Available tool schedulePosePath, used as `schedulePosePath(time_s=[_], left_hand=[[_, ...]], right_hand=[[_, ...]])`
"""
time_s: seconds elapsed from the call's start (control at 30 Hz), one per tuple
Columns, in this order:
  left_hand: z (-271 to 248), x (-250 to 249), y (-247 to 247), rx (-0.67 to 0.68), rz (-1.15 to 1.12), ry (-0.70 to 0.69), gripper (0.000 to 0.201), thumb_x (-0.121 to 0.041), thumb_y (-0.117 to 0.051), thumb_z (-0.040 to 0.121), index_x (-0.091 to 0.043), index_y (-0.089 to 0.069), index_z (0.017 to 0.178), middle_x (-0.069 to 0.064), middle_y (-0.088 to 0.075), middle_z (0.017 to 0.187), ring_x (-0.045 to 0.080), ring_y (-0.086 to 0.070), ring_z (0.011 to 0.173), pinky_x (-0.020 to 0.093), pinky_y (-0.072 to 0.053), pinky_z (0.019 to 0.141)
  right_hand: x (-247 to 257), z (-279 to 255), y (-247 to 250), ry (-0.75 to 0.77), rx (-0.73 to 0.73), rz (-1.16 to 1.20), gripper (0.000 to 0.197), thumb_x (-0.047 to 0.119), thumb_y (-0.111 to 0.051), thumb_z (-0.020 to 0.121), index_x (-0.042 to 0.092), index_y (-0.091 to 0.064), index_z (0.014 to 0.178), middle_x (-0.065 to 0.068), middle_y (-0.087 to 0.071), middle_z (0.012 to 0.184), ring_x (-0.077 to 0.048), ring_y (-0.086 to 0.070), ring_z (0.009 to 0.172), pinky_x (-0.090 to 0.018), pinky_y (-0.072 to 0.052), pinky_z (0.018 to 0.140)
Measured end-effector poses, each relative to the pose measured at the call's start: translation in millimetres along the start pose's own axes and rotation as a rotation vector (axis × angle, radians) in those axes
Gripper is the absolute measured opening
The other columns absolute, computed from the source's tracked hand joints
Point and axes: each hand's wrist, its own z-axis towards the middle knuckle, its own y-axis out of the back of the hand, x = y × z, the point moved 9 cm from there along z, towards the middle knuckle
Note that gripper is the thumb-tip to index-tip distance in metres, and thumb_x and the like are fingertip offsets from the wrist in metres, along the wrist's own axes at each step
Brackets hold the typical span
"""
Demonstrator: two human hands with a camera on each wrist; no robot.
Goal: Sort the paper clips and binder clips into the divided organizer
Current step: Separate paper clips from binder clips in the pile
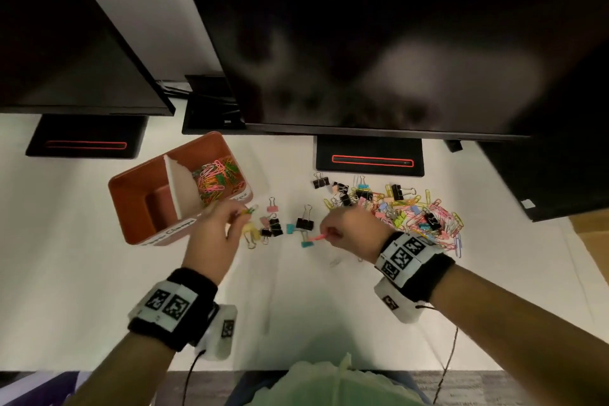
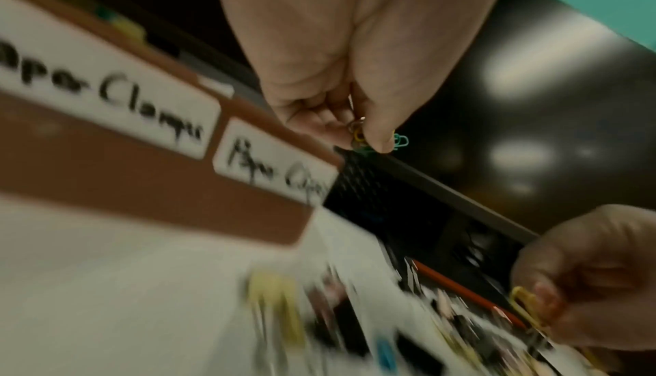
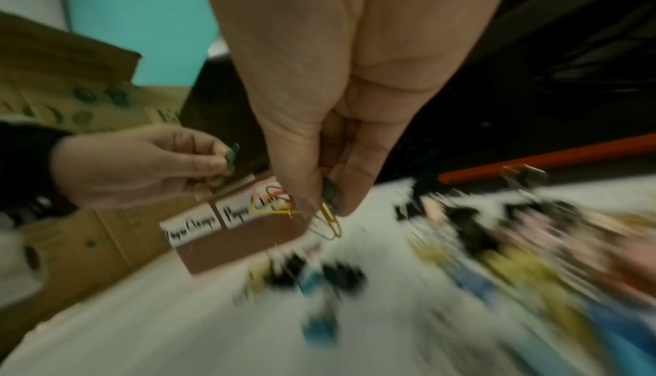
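Note:
A brown divided organizer (image 1: 131, 194) stands at the left of the white desk; its right compartment holds several coloured paper clips (image 1: 217, 178), while its left one shows no clips. My left hand (image 1: 214, 227) pinches a few paper clips (image 2: 362, 136) just off the organizer's near right corner. My right hand (image 1: 346, 234) pinches a small bunch of paper clips (image 3: 328, 220) above the desk, left of the mixed pile (image 1: 412, 211) of paper clips and binder clips. Between the hands lie several loose binder clips (image 1: 273, 227).
Two black monitors overhang the back of the desk, their stands (image 1: 369, 158) with red stripes behind the pile and the organizer. White labels (image 2: 106, 79) mark the organizer's front. A cardboard box (image 3: 71, 87) shows in the right wrist view. Bare desk (image 1: 296, 306) lies in front of me.

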Motion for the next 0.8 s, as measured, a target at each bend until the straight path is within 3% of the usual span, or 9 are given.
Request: schedulePosePath(time_s=[0.13,0.27,0.37,0.43,0.53,0.67,0.73,0.8], left_hand=[[35.8,25.2,55.6,-0.084,0.045,0.131,0.007,-0.014,-0.063,0.085,-0.01,-0.063,0.091,0.002,-0.062,0.085,0.018,-0.059,0.078,0.029,-0.046,0.072],[58.5,55.2,59.3,0.036,0.062,0.305,0.027,-0.017,-0.069,0.079,-0.008,-0.062,0.103,0.009,-0.067,0.101,0.021,-0.061,0.095,0.03,-0.046,0.087],[57.4,54.3,54.3,0.164,0.17,0.288,0.049,-0.016,-0.072,0.076,-0.007,-0.054,0.122,0.01,-0.058,0.123,0.022,-0.054,0.111,0.031,-0.04,0.097],[54.2,41.8,63.1,0.129,0.239,0.187,0.052,-0.017,-0.071,0.076,-0.011,-0.053,0.124,0.01,-0.054,0.125,0.023,-0.051,0.113,0.031,-0.038,0.098],[41.1,21.0,64.4,0.085,0.097,0.047,0.041,-0.017,-0.068,0.08,-0.016,-0.057,0.119,0.004,-0.057,0.114,0.016,-0.055,0.1,0.028,-0.043,0.092],[25.1,-1.0,12.4,0.271,0.005,-0.041,0.034,-0.019,-0.062,0.085,-0.02,-0.056,0.118,-0.003,-0.058,0.105,0.008,-0.056,0.089,0.027,-0.05,0.084],[23.6,-13.0,-20.2,0.336,-0.012,-0.074,0.036,-0.02,-0.062,0.085,-0.023,-0.053,0.119,-0.004,-0.055,0.107,0.007,-0.055,0.09,0.026,-0.05,0.082],[23.4,-26.7,-54.8,0.402,-0.018,-0.099,0.04,-0.023,-0.061,0.085,-0.024,-0.049,0.123,-0.003,-0.052,0.115,0.011,-0.054,0.1,0.028,-0.048,0.087]], right_hand=[[69.3,59.9,46.0,0.154,-0.172,0.039,0.011,0.013,-0.058,0.086,0.014,-0.068,0.091,-0.003,-0.066,0.089,-0.01,-0.049,0.075,-0.022,-0.043,0.075],[117.6,124.8,61.8,0.121,-0.243,0.07,0.011,0.012,-0.06,0.085,0.013,-0.067,0.093,-0.004,-0.066,0.095,-0.013,-0.054,0.083,-0.026,-0.046,0.081],[121.0,154.3,48.0,-0.009,-0.165,0.178,0.032,0.015,-0.066,0.083,0.012,-0.059,0.113,-0.008,-0.066,0.106,-0.021,-0.061,0.098,-0.031,-0.049,0.09],[118.3,151.8,42.7,-0.01,-0.146,0.237,0.041,0.017,-0.066,0.084,0.014,-0.052,0.123,-0.008,-0.064,0.112,-0.021,-0.061,0.101,-0.031,-0.049,0.092],[101.1,122.9,44.7,0.056,-0.19,0.247,0.035,0.018,-0.063,0.087,0.016,-0.056,0.121,-0.005,-0.061,0.114,-0.016,-0.061,0.094,-0.028,-0.051,0.088],[21.7,61.1,39.8,-0.081,-0.217,0.142,0.025,0.021,-0.059,0.089,0.021,-0.061,0.114,0.006,-0.057,0.102,-0.009,-0.057,0.08,-0.031,-0.053,0.084],[-26.0,25.7,38.7,-0.203,-0.254,0.093,0.025,0.021,-0.059,0.088,0.021,-0.062,0.114,0.005,-0.057,0.101,-0.012,-0.057,0.088,-0.034,-0.051,0.088],[-65.9,-3.0,40.3,-0.304,-0.3,0.033,0.026,0.025,-0.059,0.089,0.022,-0.062,0.114,0.002,-0.06,0.108,-0.016,-0.056,0.1,-0.035,-0.047,0.094]])
